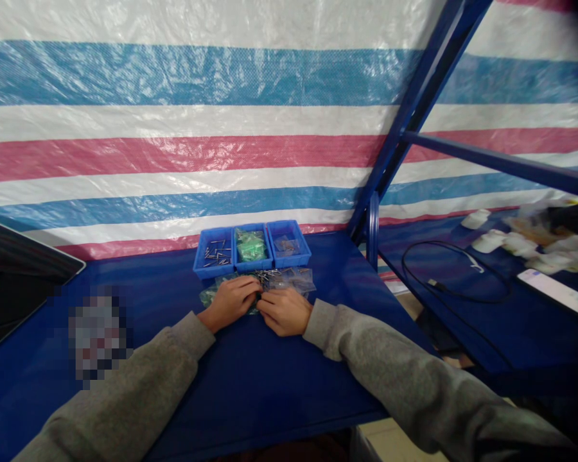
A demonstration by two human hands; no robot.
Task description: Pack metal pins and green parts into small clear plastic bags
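My left hand (232, 299) and my right hand (284, 310) rest side by side on the blue table (250, 378), fingers curled and pinched together over a small pile of clear plastic bags (296, 280) and metal screws (266, 276). What the fingertips hold is too small to make out. Just beyond the hands stand three small blue bins in a row: the left bin (214, 253) holds loose screws, the middle bin (250, 246) holds green parts, the right bin (288, 244) holds clear bags.
A dark tablet-like panel (14, 276) lies at the left edge. A striped tarp (183, 128) hangs behind the table. A blue metal frame (404, 122) rises at right, beside a second table with a black cable (455, 273) and white parts (491, 240).
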